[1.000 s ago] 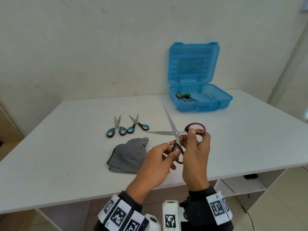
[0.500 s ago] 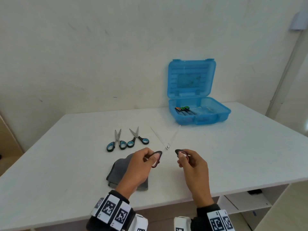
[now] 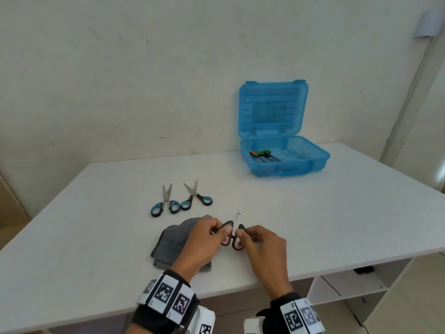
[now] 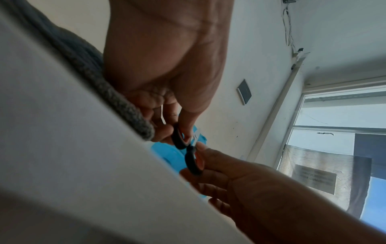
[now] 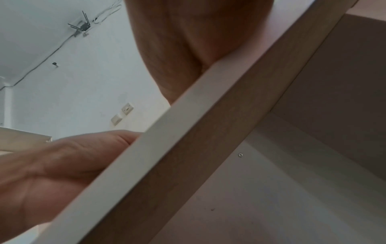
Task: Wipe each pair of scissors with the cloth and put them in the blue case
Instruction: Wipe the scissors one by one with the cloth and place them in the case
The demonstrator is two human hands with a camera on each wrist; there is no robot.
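**Red scissors held by both hands at the table's front edge**

Near the front edge of the table (image 3: 337, 225), I had both hands on the red scissors (image 3: 232, 233). My left hand (image 3: 204, 239) pinched the left handle loop with curled fingers, and my right hand (image 3: 262, 247) pinched the right loop the same way. The blades lay closed together, pointing away from me towards the case (image 3: 284, 165). Under my left hand lay the grey cloth (image 3: 171, 239), bunched on the table; I could not tell whether the hand touched it.

Two blue scissors (image 3: 166, 203) (image 3: 196, 197) rested side by side on the table beyond the cloth, blades pointing away, well apart from the case. The case stood open at the far right with its lid upright, and inside its left part I saw scissors with green and orange handles (image 3: 261, 154).

The right wrist view showed only the table's edge and my palm (image 5: 52, 165).
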